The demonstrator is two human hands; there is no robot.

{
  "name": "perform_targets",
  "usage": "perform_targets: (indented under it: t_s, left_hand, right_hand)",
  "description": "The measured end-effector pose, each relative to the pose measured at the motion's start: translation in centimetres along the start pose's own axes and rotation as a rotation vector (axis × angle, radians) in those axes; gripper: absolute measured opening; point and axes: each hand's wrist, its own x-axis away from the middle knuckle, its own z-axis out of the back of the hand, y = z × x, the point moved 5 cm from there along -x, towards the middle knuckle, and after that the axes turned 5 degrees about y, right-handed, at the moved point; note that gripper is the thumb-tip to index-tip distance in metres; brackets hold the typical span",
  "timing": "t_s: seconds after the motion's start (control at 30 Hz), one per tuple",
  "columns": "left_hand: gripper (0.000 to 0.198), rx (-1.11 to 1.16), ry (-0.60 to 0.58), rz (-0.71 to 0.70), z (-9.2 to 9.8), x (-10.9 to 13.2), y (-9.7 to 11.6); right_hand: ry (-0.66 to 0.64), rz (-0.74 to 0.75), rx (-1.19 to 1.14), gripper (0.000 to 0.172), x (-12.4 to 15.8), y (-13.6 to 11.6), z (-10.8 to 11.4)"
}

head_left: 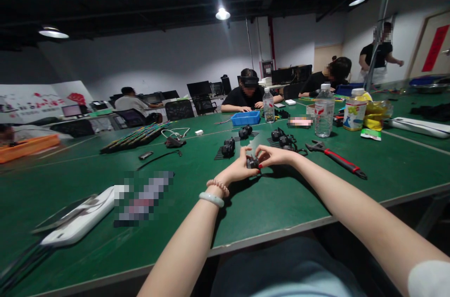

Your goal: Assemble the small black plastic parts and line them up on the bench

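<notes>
Both my hands meet around a small black part (252, 162) just above the green table. My left hand (240, 167), with a bead bracelet and a pale bangle at its wrist, grips the part from the left. Closing on it from the right are the fingers of my right hand (272, 155). The part's exact kind is too small to tell, and fingers cover much of it. Similar black parts stand on dark ribbed pieces beyond my hands: one black part (228, 147) to the left, another (245, 131) farther back, and a black cluster (281, 137) behind my right hand.
An adjustable wrench (337, 159) with red-black handle lies right. Bottles, including a clear water bottle (324, 112), stand behind it. A blue tray (245, 118) sits ahead. White power strips (84, 217) lie left. A co-worker (246, 93) sits across the green table (281, 203).
</notes>
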Motion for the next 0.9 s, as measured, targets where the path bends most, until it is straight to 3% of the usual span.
perform_targets:
  t_s: [0.9]
  left_hand:
    - [0.075, 0.008, 0.005, 0.031, -0.11, -0.19, -0.62]
  right_hand:
    - [0.044, 0.048, 0.100, 0.026, -0.21, 0.14, 0.26]
